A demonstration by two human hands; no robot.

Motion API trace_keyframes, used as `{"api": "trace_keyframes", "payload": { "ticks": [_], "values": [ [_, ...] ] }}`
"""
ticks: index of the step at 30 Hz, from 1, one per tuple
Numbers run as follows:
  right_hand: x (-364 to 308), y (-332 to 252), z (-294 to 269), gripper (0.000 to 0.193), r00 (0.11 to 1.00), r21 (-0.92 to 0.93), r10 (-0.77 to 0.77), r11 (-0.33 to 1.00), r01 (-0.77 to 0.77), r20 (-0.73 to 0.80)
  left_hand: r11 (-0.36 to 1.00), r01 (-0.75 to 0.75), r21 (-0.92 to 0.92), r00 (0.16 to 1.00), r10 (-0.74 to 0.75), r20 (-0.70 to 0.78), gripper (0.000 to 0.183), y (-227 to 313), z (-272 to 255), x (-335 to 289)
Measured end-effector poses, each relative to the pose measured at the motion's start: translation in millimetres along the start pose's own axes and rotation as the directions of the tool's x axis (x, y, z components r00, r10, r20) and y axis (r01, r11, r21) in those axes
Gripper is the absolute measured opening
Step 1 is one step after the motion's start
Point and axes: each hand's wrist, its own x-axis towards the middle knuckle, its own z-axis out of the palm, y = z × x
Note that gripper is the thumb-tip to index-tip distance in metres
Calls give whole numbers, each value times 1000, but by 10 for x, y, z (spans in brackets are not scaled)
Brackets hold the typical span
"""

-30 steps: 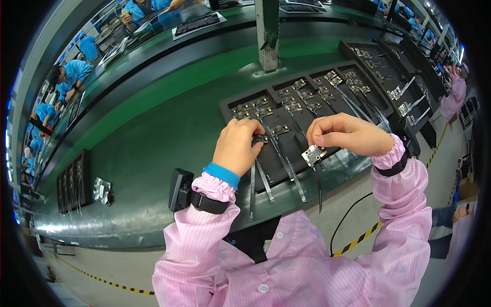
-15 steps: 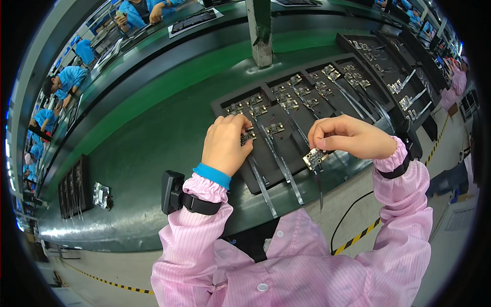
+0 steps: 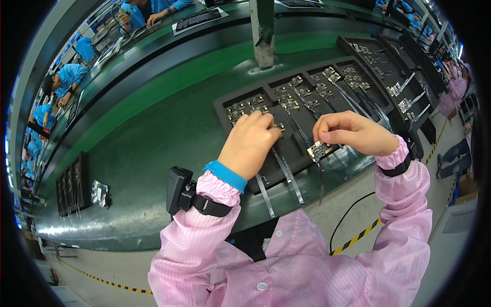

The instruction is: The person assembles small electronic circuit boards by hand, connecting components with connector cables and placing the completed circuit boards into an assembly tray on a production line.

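Observation:
My right hand (image 3: 353, 135) pinches a small circuit board (image 3: 319, 151) by its upper edge, above the tray's front right part. A dark flat ribbon cable (image 3: 320, 179) hangs down from this board. My left hand (image 3: 250, 140) is over the left part of the black compartment tray (image 3: 221, 110), its fingers bent down among the circuit boards there. One board (image 3: 279, 126) shows just beside its fingertips. What those fingertips hold, if anything, is hidden beneath the hand. Several boards with flat cables lie in the tray, some cables (image 3: 291, 187) reaching past its front edge.
Further black trays (image 3: 388, 77) of parts stand to the right. On the green bench (image 3: 148, 153), a small tray (image 3: 71, 184) and a silvery packet (image 3: 100, 194) lie at far left. A metal post (image 3: 263, 41) rises behind the main tray. Co-workers in blue (image 3: 71, 79) sit beyond.
My left hand has moved right and slightly down across the tray, uncovering boards at the left. My right hand has shifted slightly right, still pinching the circuit board, which is tilted differently.

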Motion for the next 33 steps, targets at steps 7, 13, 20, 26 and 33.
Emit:
{"api": "trace_keyframes", "payload": {
  "ticks": [7,13,20,26,33],
  "values": [
    [-17,35,-13,19,1000,-5,14,1000,-14,0,941,-235,242,964,194,182,13,98,20,14],
    [-10,72,-5,19,1000,23,6,1000,-6,14,911,-289,294,952,240,192,6,91,56,15],
    [-20,136,-7,20,1000,31,-12,999,11,20,959,-243,147,970,244,6,22,-13,106,-4],
    [-39,120,-7,20,1000,19,-18,1000,18,1,960,-77,-270,965,3,-264,22,-42,191,62],
    [-81,146,-20,21,1000,20,-5,1000,5,5,991,-82,-107,907,29,-420,23,-109,-6,92]
  ]
}}
